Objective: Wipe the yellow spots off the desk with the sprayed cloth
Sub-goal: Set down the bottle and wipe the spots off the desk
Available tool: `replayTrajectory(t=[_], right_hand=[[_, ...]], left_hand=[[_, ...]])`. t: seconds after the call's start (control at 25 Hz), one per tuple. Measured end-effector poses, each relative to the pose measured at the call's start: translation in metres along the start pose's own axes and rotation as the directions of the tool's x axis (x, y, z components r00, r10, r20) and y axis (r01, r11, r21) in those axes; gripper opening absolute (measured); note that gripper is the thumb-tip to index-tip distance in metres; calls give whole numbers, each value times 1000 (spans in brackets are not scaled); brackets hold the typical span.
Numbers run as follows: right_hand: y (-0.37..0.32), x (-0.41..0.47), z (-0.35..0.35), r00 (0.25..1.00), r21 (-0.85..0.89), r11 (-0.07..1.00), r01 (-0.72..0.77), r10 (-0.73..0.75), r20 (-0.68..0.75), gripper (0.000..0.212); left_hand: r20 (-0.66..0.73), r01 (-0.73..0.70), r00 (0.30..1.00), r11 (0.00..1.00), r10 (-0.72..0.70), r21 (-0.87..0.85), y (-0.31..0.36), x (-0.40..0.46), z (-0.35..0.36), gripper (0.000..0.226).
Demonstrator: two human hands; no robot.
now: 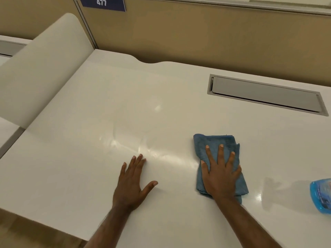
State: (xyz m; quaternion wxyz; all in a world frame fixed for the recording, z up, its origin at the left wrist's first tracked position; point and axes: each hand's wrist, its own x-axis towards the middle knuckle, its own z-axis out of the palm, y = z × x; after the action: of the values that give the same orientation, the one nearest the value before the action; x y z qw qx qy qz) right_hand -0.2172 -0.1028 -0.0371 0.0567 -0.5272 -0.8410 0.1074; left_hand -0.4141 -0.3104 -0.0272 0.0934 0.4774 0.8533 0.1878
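A folded blue cloth [211,145] lies on the white desk [89,158], right of centre. My right hand [220,174] presses flat on top of it with fingers spread. My left hand [132,183] rests palm down on the bare desk to the left of the cloth, fingers apart, holding nothing. Between the two hands the surface shows a shiny wet streak. I see no yellow spots on the visible part of the desk.
A blue spray bottle [321,196] lies at the right edge, partly cut off. A grey cable hatch [265,94] is set in the desk at the back right. A white curved divider [44,65] rises on the left, a tan partition [197,33] behind.
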Motion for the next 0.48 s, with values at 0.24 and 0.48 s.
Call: replayTrajectory(t=[0.24,0.48], right_hand=[[-106,-11,22,969,-1,972,235,-234,74,61],[-198,37,41,886,58,905,422,-425,183,62]], left_hand=[[-30,25,999,992,-29,-122,-1,-2,-2,82],[-137,124,976,952,-167,-278,-5,-3,-1,80]])
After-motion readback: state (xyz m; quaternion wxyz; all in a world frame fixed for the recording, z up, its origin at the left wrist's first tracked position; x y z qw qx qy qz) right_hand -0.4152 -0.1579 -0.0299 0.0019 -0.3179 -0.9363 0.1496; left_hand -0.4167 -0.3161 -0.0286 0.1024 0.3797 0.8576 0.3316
